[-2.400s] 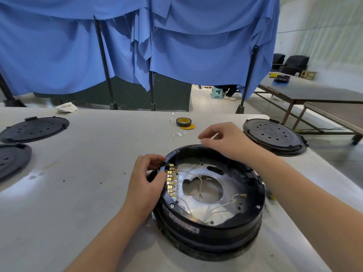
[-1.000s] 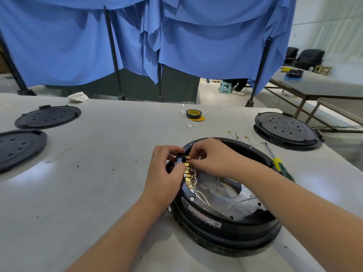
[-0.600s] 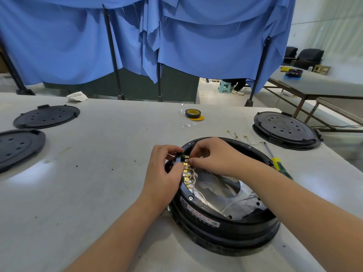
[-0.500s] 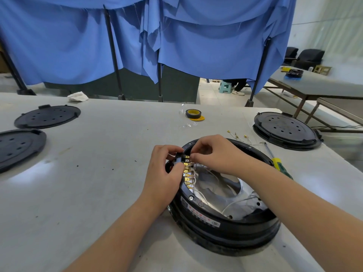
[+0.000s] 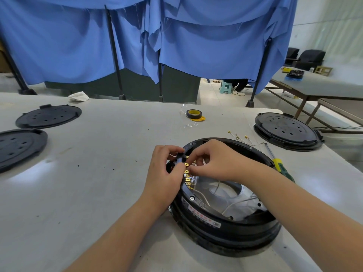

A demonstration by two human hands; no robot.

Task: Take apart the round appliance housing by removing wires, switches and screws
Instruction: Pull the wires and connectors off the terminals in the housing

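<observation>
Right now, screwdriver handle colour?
Yellow and green; the screwdriver lies beside the round housing, head view.

A workshop: bare worktables (image 5: 98, 173), a screwdriver (image 5: 280, 165), tape roll (image 5: 194, 114), and blue cloth partitions (image 5: 196, 46).

Two bare forearms in view, no sleeves. Left hand (image 5: 165, 173) and right hand (image 5: 218, 161) without gloves, without rings, without watch on either wrist. Short nails, plain, no polish.
</observation>
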